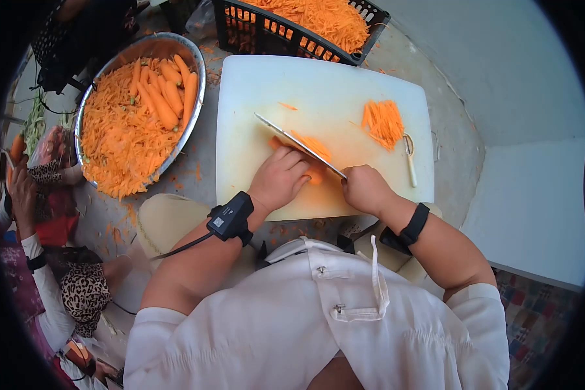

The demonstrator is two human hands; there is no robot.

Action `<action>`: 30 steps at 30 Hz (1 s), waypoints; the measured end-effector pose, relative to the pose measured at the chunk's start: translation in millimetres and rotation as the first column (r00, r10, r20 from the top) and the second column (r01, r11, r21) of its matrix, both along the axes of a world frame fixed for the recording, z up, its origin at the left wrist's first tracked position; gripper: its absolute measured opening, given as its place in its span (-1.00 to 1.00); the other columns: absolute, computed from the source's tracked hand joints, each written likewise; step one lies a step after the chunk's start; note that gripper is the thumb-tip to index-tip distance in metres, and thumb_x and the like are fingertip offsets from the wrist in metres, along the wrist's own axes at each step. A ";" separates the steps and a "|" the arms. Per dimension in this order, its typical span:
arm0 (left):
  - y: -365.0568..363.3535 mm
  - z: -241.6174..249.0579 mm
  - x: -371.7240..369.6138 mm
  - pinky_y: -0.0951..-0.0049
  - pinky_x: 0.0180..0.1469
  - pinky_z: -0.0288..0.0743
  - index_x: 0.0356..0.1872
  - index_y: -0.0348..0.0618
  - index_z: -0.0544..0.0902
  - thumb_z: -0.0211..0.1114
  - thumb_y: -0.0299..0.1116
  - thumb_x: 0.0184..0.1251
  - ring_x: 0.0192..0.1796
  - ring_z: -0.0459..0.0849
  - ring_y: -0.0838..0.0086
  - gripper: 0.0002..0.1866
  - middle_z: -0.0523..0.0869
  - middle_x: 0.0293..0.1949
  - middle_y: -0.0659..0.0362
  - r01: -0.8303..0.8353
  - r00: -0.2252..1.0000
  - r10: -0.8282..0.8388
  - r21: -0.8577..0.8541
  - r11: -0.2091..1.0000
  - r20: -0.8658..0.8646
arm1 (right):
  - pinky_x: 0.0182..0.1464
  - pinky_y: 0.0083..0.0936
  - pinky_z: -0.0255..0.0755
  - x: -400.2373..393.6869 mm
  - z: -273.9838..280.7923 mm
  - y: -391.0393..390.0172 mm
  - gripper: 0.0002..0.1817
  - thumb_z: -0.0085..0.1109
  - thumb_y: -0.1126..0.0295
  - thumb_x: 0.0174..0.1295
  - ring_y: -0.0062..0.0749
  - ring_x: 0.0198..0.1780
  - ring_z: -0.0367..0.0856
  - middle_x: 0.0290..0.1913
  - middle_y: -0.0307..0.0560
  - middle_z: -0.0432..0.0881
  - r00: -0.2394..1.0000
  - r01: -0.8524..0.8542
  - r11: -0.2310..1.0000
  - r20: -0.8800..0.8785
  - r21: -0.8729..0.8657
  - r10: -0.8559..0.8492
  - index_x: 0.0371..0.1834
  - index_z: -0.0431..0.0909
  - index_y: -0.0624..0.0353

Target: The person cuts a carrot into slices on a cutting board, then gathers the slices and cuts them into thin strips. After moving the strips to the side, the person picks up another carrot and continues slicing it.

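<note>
My right hand (365, 188) is closed round the handle of a knife (300, 145), whose blade slants up and to the left over the white cutting board (253, 84). Curled fingers of my left hand (278, 180) press on a piece of carrot (276, 142) beside the blade. Thin carrot strips (312, 147) lie along the knife's far side, and an orange piece (314, 174) shows between my hands. A pile of carrot strips (383, 123) sits at the board's right, with a white-handled peeler (410, 159) next to it.
At left stands a metal bowl (202, 84) of shredded and whole carrots. A black crate (273, 38) with shredded carrot is beyond the board. Co-workers' arms (49, 286) show at far left, one hand (25, 198) near a carrot. A white wall (539, 195) rises at right.
</note>
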State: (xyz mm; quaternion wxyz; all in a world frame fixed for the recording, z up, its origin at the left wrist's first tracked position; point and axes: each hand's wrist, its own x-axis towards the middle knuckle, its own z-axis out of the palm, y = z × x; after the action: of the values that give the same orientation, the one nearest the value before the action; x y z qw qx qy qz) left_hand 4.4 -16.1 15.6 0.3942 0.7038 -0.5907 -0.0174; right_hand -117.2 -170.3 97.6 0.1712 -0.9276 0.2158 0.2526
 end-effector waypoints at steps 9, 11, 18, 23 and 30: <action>2.0 -3.2 -1.8 0.33 0.02 0.42 -0.36 -0.14 0.58 0.34 -0.42 -0.05 -0.06 0.49 0.21 -0.81 0.56 -0.22 0.13 -0.031 1.000 0.031 -0.060 0.998 0.000 | -0.21 -0.18 0.48 -15.7 31.3 -4.0 -0.79 -0.01 0.41 0.07 0.10 -0.35 0.58 -0.44 0.27 0.59 0.999 -0.023 1.000 -0.030 0.004 0.024 -0.46 0.58 0.32; 1.3 -2.8 -1.1 0.33 0.03 0.41 -0.36 -0.15 0.58 0.34 -0.42 -0.05 -0.05 0.48 0.21 -0.81 0.56 -0.21 0.13 -0.017 1.000 0.016 -0.054 0.998 -0.008 | -0.21 -0.19 0.48 -17.7 32.4 -5.1 -0.79 -0.01 0.41 0.06 0.10 -0.35 0.59 -0.45 0.26 0.59 0.998 -0.039 0.999 -0.055 -0.009 0.038 -0.46 0.58 0.32; -1.4 -0.2 0.0 0.34 0.04 0.41 -0.36 -0.16 0.58 0.33 -0.44 -0.05 -0.05 0.48 0.21 -0.81 0.56 -0.21 0.13 -0.024 1.000 0.024 -0.070 0.997 0.004 | -0.21 -0.18 0.49 -1.3 0.8 -0.5 -0.81 0.01 0.43 0.02 0.09 -0.34 0.60 -0.44 0.27 0.59 0.998 -0.015 0.999 -0.065 -0.033 0.013 -0.46 0.60 0.32; 2.0 -6.3 -0.9 0.34 0.02 0.42 -0.36 -0.17 0.58 0.33 -0.45 -0.05 -0.05 0.48 0.21 -0.81 0.55 -0.21 0.13 -0.004 0.999 0.004 0.001 1.000 -0.034 | -0.21 -0.18 0.48 -9.4 -11.4 2.6 -0.80 0.01 0.42 0.03 0.10 -0.35 0.59 -0.43 0.30 0.58 0.998 0.044 0.999 0.048 -0.021 -0.043 -0.47 0.60 0.32; 1.6 -6.9 -2.1 0.34 0.00 0.43 -0.36 -0.15 0.58 0.34 -0.44 -0.06 -0.07 0.48 0.23 -0.81 0.54 -0.24 0.14 -0.017 1.000 0.016 -0.102 0.995 -0.010 | -0.21 -0.18 0.47 -14.9 29.2 -0.4 -0.79 0.01 0.39 0.07 0.12 -0.36 0.57 -0.45 0.26 0.58 1.000 0.002 1.000 -0.022 -0.008 -0.003 -0.47 0.59 0.32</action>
State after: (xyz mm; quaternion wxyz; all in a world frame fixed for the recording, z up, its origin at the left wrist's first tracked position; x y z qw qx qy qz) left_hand 2.3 -14.5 8.7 0.4326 0.6874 -0.5833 0.0129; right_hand -132.1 -170.8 126.8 0.1654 -0.9251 0.2198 0.2618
